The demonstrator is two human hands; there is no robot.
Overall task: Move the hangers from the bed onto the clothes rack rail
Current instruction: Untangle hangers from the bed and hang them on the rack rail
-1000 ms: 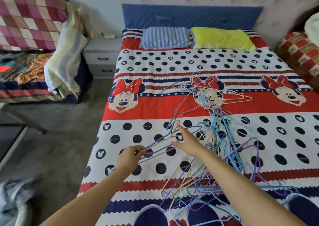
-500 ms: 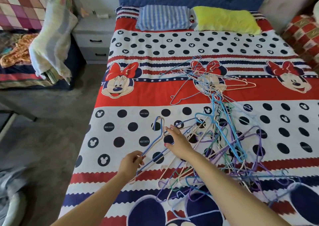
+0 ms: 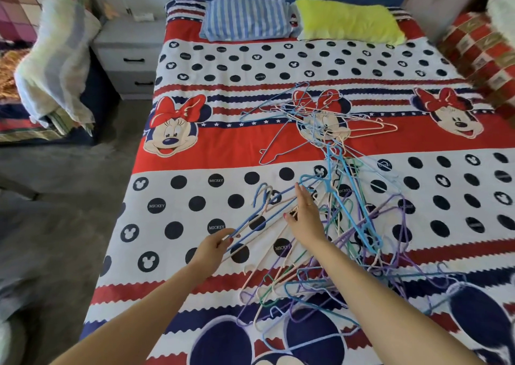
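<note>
Hangers (image 3: 345,225) underlie flat right fingers (image 3: 302,197); left fingers (image 3: 223,243) pinch one's end.

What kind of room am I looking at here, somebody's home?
Most likely a home bedroom. A bed with a cartoon-print cover fills the view, two pillows lie at its head, and a grey nightstand with drawers stands beside it. A tangle of wire hangers lies on the cover.
</note>
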